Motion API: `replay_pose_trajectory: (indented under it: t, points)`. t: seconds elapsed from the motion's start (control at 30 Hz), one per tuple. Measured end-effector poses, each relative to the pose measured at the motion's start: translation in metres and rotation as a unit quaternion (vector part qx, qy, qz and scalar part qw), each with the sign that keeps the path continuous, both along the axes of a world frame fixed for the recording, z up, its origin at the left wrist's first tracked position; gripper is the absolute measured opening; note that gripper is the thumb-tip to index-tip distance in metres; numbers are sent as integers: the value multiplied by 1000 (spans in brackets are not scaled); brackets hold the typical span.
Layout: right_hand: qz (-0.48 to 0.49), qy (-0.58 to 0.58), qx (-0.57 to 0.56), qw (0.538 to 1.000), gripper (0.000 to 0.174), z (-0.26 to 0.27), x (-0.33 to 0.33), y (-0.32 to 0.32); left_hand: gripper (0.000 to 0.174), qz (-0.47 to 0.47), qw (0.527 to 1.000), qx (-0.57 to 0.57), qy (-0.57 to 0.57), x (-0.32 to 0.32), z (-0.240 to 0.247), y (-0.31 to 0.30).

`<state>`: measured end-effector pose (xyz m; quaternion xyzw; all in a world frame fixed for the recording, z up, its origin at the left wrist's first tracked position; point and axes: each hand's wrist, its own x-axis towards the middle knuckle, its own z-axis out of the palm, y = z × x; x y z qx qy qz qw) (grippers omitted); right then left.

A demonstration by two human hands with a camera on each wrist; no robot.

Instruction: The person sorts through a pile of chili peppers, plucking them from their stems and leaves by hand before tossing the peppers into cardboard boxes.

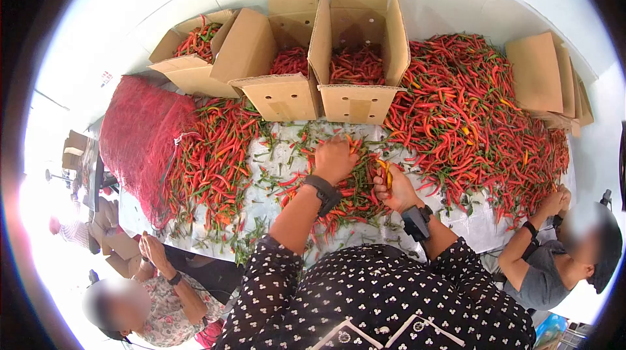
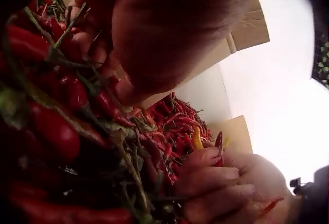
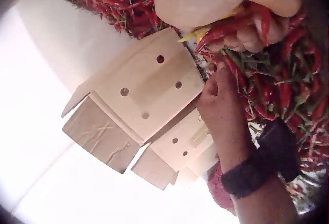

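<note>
My right hand [image 1: 396, 188] holds a small bunch of chili peppers against its palm. A yellow chili [image 1: 389, 177] sticks up out of that grip, and red chilies [image 3: 226, 31] show between its fingers in the right wrist view. Just to its left, my left hand [image 1: 334, 160] reaches down into a loose heap of red chilies [image 1: 355, 200] with green stems. Its curled thumb and fingertips pinch at a red chili [image 2: 110, 106] in the left wrist view; some of those fingers are hidden behind the thumb.
Cardboard boxes [image 1: 355, 103] holding red chilies line the back. A large chili pile [image 1: 456, 109] covers the right side; a smaller pile [image 1: 218, 154] lies left beside a red net sack [image 1: 140, 135]. Loose stems [image 1: 277, 138] litter the white sheet. Two other people sit at either side.
</note>
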<state>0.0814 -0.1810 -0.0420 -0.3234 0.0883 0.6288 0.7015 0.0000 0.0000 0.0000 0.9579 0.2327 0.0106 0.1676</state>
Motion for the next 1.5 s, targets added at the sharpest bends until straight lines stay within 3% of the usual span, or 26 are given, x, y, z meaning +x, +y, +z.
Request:
replay_pose_trajectory:
  t: [0.1, 0.2, 0.27, 0.37, 0.43, 0.53, 0.57, 0.63, 0.67, 0.73, 0.77, 0.83, 0.9, 0.97, 1.0, 1.03, 1.1, 1.17, 1.2, 1.3, 1.33, 1.5]
  points:
    - [5, -25, 2, 1000, 36, 20, 1, 5, 27, 12, 1000, 0, 10, 8, -2, 0]
    - [-36, -65, -61, 995, 29, 48, -9, 9, 26, -57, 997, -51, 4, -10, -5, 2]
    - [-9, -201, -60, 978, 20, 50, -14, 10, 20, -41, 969, -141, -201, -31, -16, 1]
    - [40, -263, -69, 962, 16, 50, -21, 19, 20, 24, 966, -215, -144, -55, 25, -8]
    - [43, -279, -53, 958, 16, 62, -30, 29, 19, 54, 952, -251, -167, -66, 33, -21]
    - [57, -475, -54, 877, 13, 61, -40, 40, 17, -44, 975, -90, -201, -76, 34, -28]
    - [59, -476, -53, 876, 13, 61, -43, 40, 17, -42, 974, -90, -202, -79, 35, -31]
    - [-21, -758, -6, 652, 15, 61, -48, 37, 16, 35, 974, -151, -164, -80, 39, -39]
    - [-21, -759, -6, 650, 15, 58, -49, 37, 16, 35, 974, -152, -166, -78, 38, -41]
    - [-81, -712, -20, 697, 17, 55, -51, 36, 17, 48, 964, -169, -202, -70, 36, -44]
    - [-82, -713, -21, 696, 17, 54, -50, 34, 17, 46, 964, -169, -203, -65, 34, -45]
    - [-143, -552, -72, 818, 18, 59, -48, 30, 21, 53, 959, -211, -181, -50, 35, -45]
    - [-164, -533, -81, 826, 17, 63, -41, 25, 23, 55, 952, -224, -201, -37, 30, -37]
    - [-214, -588, -110, 772, 17, 79, -31, 17, 23, 168, 943, -222, -179, -27, 15, -16]
    - [-230, -530, -119, 807, 14, 78, -25, 15, 23, 162, 945, -224, -177, -26, 19, -5]
    - [-236, -528, -124, 806, 14, 75, -18, 11, 22, 177, 956, -178, -152, -27, 26, 8]
    - [-236, -347, -37, 907, 14, 68, -5, 1, 22, 188, 965, -132, -125, -24, 26, 13]
    - [-209, -311, -12, 927, 14, 60, -1, -3, 21, 34, 977, -29, -207, -19, 19, 13]
    - [-166, -280, -16, 945, 13, 56, 0, -4, 19, -25, 995, -26, -89, -15, 25, 6]
    - [-94, -239, -12, 966, 15, 49, -6, -5, 19, -87, 995, 45, -3, -23, 9, -12]
    - [-69, -233, -1, 970, 19, 51, -8, -4, 20, -90, 993, 59, -37, -28, 4, -13]
    - [-38, -158, 22, 986, 35, 51, -10, -6, 18, -104, 994, 10, -17, -44, 9, -11]
